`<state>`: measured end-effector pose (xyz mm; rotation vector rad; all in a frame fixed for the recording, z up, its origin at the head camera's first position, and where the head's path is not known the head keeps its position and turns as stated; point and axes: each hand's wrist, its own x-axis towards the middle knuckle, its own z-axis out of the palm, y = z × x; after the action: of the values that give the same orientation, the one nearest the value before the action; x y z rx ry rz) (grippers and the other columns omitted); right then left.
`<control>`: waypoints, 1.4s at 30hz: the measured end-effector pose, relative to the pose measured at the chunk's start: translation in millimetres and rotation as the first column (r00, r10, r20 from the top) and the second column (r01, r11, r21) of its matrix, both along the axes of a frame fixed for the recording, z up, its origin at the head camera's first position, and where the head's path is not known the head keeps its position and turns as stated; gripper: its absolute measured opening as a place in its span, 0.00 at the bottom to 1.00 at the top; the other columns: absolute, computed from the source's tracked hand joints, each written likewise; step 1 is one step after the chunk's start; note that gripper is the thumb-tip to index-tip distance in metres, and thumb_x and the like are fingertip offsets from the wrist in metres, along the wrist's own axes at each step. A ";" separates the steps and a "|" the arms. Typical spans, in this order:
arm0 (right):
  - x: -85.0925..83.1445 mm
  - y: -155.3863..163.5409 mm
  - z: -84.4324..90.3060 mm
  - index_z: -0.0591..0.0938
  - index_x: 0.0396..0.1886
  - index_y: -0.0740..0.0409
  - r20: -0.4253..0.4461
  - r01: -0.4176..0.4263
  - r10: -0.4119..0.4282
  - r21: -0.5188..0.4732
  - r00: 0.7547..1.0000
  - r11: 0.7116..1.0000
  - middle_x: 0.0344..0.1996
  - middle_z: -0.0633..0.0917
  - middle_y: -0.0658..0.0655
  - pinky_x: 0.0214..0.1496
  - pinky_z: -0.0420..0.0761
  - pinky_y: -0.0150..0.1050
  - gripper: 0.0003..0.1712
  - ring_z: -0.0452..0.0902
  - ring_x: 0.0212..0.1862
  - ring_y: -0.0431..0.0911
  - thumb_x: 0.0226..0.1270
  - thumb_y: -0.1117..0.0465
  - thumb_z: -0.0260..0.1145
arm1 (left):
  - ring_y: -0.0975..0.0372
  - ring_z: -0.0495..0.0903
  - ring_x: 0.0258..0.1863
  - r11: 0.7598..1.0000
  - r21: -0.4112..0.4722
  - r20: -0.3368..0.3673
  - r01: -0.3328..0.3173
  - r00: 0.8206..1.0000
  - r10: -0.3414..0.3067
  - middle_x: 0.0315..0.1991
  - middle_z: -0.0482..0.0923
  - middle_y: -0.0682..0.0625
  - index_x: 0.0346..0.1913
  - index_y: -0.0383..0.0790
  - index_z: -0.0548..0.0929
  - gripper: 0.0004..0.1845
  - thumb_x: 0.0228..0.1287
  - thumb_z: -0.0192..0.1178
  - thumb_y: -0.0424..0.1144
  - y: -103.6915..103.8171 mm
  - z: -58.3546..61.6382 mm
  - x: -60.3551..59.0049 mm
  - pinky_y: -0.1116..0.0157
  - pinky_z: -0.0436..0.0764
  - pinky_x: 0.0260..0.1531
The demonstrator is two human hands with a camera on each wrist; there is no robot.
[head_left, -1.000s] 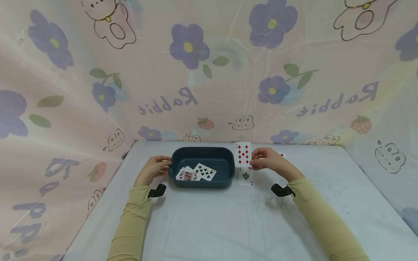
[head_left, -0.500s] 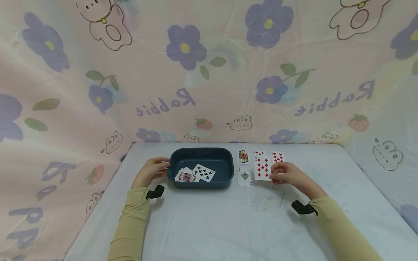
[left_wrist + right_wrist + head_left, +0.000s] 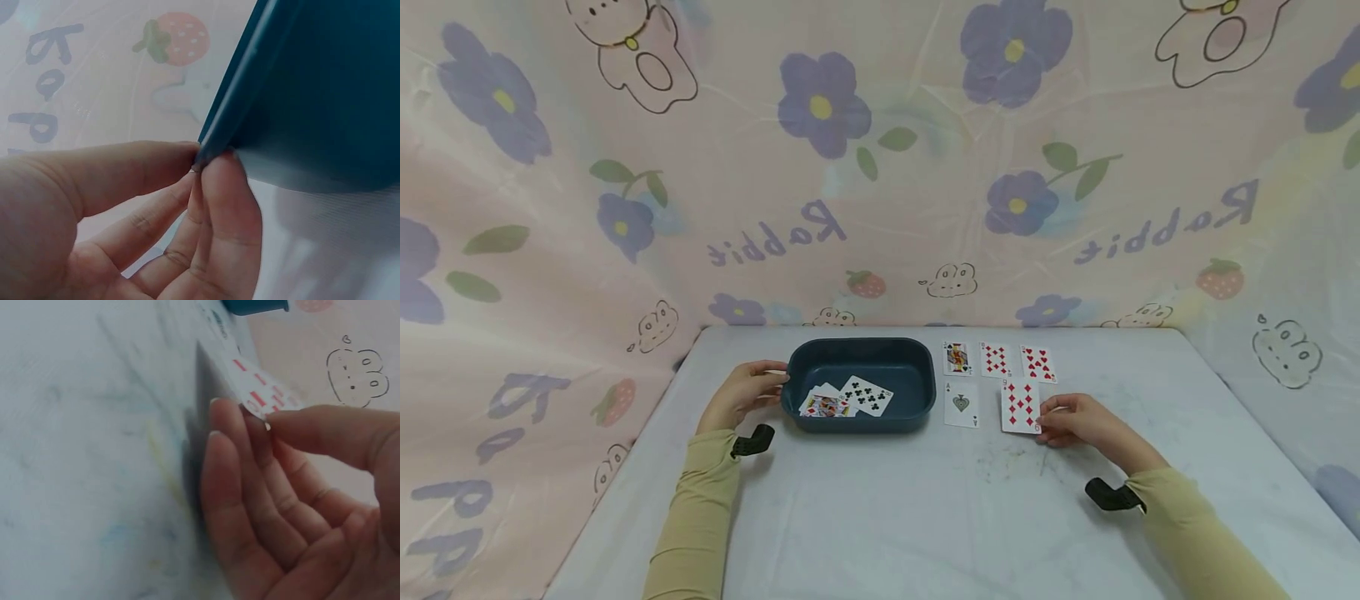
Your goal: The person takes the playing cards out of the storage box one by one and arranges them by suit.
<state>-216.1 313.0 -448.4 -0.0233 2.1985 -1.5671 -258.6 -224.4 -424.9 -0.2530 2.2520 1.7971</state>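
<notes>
My right hand [image 3: 1078,425] pinches the nine of diamonds [image 3: 1020,406] by its lower right corner, between thumb and fingertips. In the right wrist view that playing card [image 3: 265,384] tilts close over the table, its shadow beneath. At the left end of a dark teal tray [image 3: 861,423], my left hand [image 3: 745,393] pinches the rim with thumb and index finger; the left wrist view shows the grip on the tray's edge [image 3: 234,94]. Inside the tray lie several face-up cards, among them a club card [image 3: 867,395] and a face card [image 3: 827,406].
Right of the tray, a back row holds a face card [image 3: 957,358], a diamond card [image 3: 996,360] and a heart card [image 3: 1038,364]. The ace of spades [image 3: 961,405] lies in front of the face card. A patterned curtain [image 3: 880,183] rises behind the white table [image 3: 880,517].
My right hand has carried the nine of diamonds from beside the tray rightward and toward me, uncovering the back-row cards. The left hand keeps its hold on the tray rim.
</notes>
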 end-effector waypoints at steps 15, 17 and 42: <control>-7.4 -6.1 -5.3 0.76 0.44 0.72 0.049 0.009 -0.015 0.118 0.999 0.993 0.26 0.84 0.57 0.31 0.82 0.38 0.13 0.82 0.28 0.45 0.68 0.64 0.60 | 0.58 0.79 0.34 1.000 -0.020 0.009 -0.006 1.000 0.006 0.43 0.79 0.41 0.60 0.33 0.74 0.20 0.67 0.59 0.36 3.0 0.4 1.6 0.64 0.81 0.37; -8.4 -7.7 -3.4 0.77 0.44 0.71 0.060 0.004 -0.012 0.125 0.998 0.992 0.26 0.83 0.57 0.31 0.82 0.38 0.12 0.81 0.27 0.44 0.69 0.64 0.60 | 0.58 0.79 0.33 1.000 -0.014 0.009 -0.005 1.000 0.005 0.43 0.79 0.41 0.59 0.33 0.74 0.20 0.67 0.59 0.36 2.9 0.0 1.5 0.64 0.81 0.36; -9.1 -11.7 -0.6 0.77 0.41 0.70 0.038 0.013 -0.019 0.150 0.999 0.989 0.23 0.82 0.57 0.29 0.82 0.38 0.11 0.80 0.24 0.43 0.68 0.64 0.59 | 0.58 0.79 0.36 1.000 -0.019 0.004 -0.005 1.000 0.005 0.45 0.79 0.41 0.61 0.34 0.73 0.21 0.67 0.59 0.36 -0.1 -0.3 1.2 0.65 0.81 0.37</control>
<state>-225.2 301.3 -449.0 0.0703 2.2844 -1.3940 -257.4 -224.5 -425.1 -0.2663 2.2685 1.7769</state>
